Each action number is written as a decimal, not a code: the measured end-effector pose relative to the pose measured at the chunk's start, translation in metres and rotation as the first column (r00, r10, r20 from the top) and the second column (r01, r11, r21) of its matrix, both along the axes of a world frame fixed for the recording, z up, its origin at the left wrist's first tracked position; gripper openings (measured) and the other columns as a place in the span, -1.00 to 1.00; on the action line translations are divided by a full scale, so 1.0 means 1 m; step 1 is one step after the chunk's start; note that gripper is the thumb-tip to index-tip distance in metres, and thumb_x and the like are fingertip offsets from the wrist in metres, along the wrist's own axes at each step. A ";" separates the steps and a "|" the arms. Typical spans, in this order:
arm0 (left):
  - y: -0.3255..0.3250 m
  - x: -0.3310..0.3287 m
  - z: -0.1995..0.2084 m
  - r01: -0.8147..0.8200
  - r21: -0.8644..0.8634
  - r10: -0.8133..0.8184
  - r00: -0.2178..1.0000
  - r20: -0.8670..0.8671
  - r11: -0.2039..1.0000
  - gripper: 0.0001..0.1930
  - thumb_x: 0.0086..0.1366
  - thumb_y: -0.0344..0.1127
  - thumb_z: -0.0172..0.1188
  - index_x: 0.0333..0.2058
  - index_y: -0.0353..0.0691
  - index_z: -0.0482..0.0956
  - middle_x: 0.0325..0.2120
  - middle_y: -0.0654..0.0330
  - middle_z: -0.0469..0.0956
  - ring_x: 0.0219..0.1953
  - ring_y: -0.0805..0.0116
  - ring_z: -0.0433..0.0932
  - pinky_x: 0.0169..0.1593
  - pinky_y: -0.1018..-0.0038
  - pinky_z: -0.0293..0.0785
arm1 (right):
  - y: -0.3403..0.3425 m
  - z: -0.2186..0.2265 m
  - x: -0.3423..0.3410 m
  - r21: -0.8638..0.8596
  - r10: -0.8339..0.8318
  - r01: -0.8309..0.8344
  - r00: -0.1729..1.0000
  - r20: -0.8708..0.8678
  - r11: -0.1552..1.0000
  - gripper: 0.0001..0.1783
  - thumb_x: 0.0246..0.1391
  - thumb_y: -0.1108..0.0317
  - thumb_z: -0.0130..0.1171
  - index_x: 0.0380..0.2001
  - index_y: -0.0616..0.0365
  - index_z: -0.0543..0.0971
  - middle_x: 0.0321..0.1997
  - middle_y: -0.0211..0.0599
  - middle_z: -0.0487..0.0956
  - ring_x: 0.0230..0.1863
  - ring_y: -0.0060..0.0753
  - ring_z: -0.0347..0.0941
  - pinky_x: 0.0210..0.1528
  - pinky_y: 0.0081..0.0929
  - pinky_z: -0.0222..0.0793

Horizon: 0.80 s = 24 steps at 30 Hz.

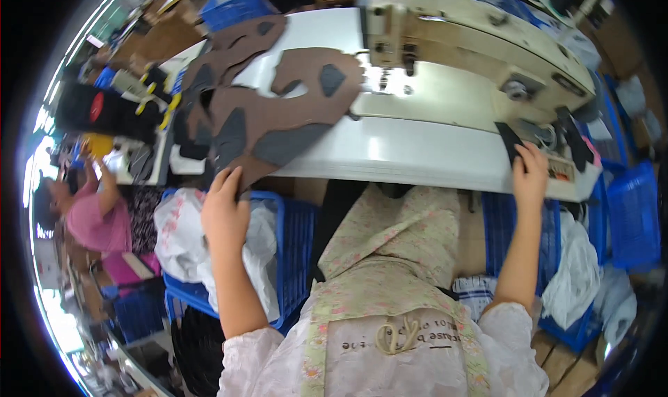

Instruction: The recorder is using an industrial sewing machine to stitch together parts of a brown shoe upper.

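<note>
The white table point(390, 146) spans the view, its near edge in front of the person's lap. On its right half stands a cream sewing machine point(480, 45), the needle end towards the middle. The brown piece point(271, 112) with dark grey patches lies left of the needle area, spread over the table, its lower corner drawn to the near edge.

The left forearm rises nearly straight from below; the left hand point(226, 219) is back up, fingers forward and close together on that corner, though whether they pinch it I cannot tell. The right forearm slants up and outward; the right hand point(530, 173) bends its fingers over the end of a narrow dark strip point(509, 138), grip unclear.
</note>
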<state>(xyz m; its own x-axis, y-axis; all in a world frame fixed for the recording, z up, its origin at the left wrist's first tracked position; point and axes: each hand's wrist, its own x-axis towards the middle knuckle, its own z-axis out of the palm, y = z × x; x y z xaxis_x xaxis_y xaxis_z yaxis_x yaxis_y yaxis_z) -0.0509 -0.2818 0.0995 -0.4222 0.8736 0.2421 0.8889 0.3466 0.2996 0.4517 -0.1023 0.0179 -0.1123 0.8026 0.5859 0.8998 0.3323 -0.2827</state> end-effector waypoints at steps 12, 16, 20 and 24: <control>-0.002 -0.018 -0.010 0.128 0.041 -0.118 0.974 -0.191 0.991 -0.72 0.24 -0.35 0.18 -0.10 -0.34 0.58 -0.10 0.00 0.57 0.01 0.02 0.48 0.10 0.26 0.35 | 0.020 -0.003 0.145 0.019 -0.252 0.252 0.962 0.104 0.968 -0.82 -0.17 0.53 0.16 -0.43 0.11 0.66 -0.33 -0.23 0.59 -0.15 -0.10 0.48 -0.06 -0.27 0.39; -0.001 -0.012 -0.012 0.080 0.042 -0.072 0.984 -0.164 0.996 -0.71 0.25 -0.33 0.18 -0.08 -0.33 0.58 -0.09 0.00 0.57 0.01 0.03 0.49 0.11 0.27 0.35 | 0.040 -0.002 0.159 -0.162 -0.006 0.019 0.997 0.079 0.987 -0.85 -0.21 0.52 0.18 -0.47 0.10 0.63 -0.32 -0.24 0.57 -0.10 -0.08 0.45 -0.05 -0.27 0.37; 0.000 -0.005 -0.008 0.041 0.034 -0.037 0.992 -0.122 0.999 -0.70 0.25 -0.32 0.18 -0.08 -0.32 0.58 -0.09 0.00 0.57 0.01 0.04 0.50 0.11 0.28 0.36 | 0.050 0.013 0.161 -0.466 0.040 0.031 0.989 0.142 0.884 -0.88 -0.28 0.45 0.22 -0.52 0.11 0.57 -0.38 -0.23 0.55 -0.20 -0.12 0.48 -0.19 -0.28 0.38; -0.002 -0.012 -0.008 0.038 0.029 -0.034 0.990 -0.134 0.999 -0.70 0.25 -0.32 0.18 -0.07 -0.32 0.57 -0.09 0.00 0.57 0.02 0.05 0.50 0.11 0.28 0.36 | 0.054 0.012 0.170 -0.469 0.016 0.029 0.996 0.092 0.883 -0.85 -0.17 0.40 0.22 -0.42 0.11 0.57 -0.33 -0.20 0.59 -0.31 -0.16 0.53 -0.26 -0.31 0.41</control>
